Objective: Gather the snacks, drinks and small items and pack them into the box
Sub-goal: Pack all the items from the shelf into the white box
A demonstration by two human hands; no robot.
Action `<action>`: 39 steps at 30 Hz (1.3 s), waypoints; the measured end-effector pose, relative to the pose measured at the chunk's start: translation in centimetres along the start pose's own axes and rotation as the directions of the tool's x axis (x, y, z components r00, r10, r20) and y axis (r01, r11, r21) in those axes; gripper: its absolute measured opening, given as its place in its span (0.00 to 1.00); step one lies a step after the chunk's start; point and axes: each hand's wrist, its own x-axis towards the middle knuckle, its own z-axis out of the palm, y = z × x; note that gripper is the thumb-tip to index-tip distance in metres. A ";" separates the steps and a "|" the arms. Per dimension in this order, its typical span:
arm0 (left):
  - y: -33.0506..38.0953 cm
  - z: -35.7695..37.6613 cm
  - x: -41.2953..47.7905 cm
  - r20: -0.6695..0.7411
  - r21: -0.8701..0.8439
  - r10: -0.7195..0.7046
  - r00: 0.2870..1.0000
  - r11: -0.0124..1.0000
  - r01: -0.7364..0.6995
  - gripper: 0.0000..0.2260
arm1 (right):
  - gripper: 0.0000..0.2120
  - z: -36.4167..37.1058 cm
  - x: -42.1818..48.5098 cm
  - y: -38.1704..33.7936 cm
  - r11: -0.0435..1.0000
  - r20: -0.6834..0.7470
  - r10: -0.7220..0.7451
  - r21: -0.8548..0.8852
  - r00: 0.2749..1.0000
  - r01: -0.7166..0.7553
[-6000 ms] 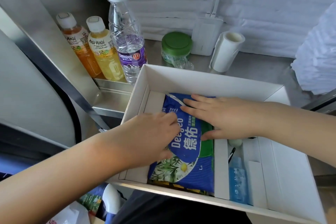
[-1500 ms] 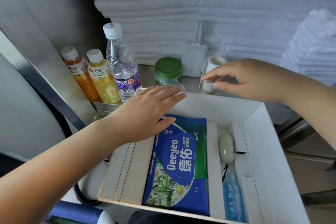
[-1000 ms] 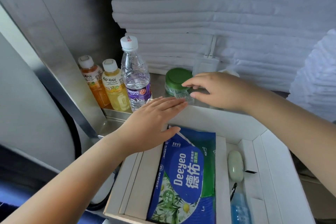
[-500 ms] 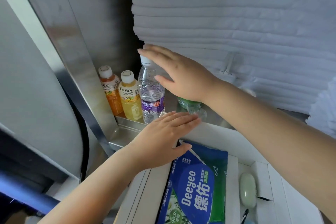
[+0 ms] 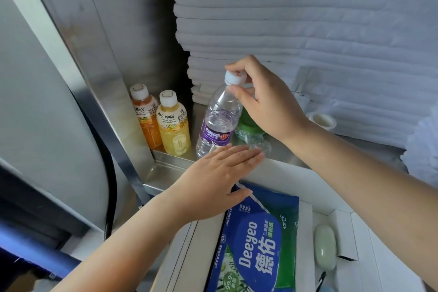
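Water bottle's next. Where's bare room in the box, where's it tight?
Free: the white strip between the box's left wall and the wipes pack, though the left hand covers its far end; steel shelf between green-lidded jar and white roll. Crowded: right compartment with the pale oval case; shelf corner with both juice bottles.

Single head view, wide-angle, angled down, close over box (image 5: 284,179) and steel shelf (image 5: 166,164).

A clear, purple-labelled plastic water bottle (image 5: 219,123) tilts just behind the white cardboard box (image 5: 291,178). An orange juice bottle (image 5: 145,118) and yellow juice bottle (image 5: 174,125) stand beyond its left corner; a blue wipes pack (image 5: 258,244) lies inside.
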 end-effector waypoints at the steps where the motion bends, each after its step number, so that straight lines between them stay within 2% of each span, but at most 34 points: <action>1: 0.0 0.0 0.0 0.000 0.004 0.002 1.000 1.000 -0.002 0.30 | 0.12 -0.2 -0.2 0.0 1.000 -0.009 0.007 0.005 1.000 -0.007; 7: 0.2 -0.4 -0.1 -0.003 0.008 0.002 1.000 1.000 -0.002 0.29 | 0.11 -3.0 -0.9 0.3 0.996 -0.173 0.074 -0.029 0.982 -0.080; 10: 0.3 -0.6 -0.1 -0.005 0.016 0.001 1.000 1.000 -0.001 0.29 | 0.09 -5.5 -1.0 0.1 0.993 -0.283 0.118 0.043 0.952 -0.110; 13: 0.3 -0.5 0.0 0.002 0.021 0.007 1.000 1.000 -0.007 0.30 | 0.07 -8.0 -1.3 -0.2 0.999 -0.385 0.040 0.041 0.922 -0.026; 16: 0.1 -0.3 -0.1 0.010 0.019 0.005 1.000 1.000 -0.005 0.30 | 0.06 -10.2 -1.9 -0.3 1.000 -0.410 -0.025 -0.003 0.912 0.026; 31: 0.1 -0.4 -0.1 0.037 0.060 0.018 0.999 0.998 -0.021 0.30 | 0.08 -13.3 -4.9 -2.9 0.995 -0.355 -0.024 0.086 0.935 0.058; 35: 0.2 -0.4 -0.1 0.035 0.066 0.018 0.999 0.998 -0.021 0.30 | 0.09 -13.5 -5.5 -4.0 0.988 -0.216 0.021 0.153 0.976 0.013; 39: 0.2 -0.5 -0.1 0.050 0.068 0.011 0.999 0.998 -0.015 0.30 | 0.09 -12.3 -7.8 -4.8 0.973 -0.034 0.134 0.192 0.990 -0.125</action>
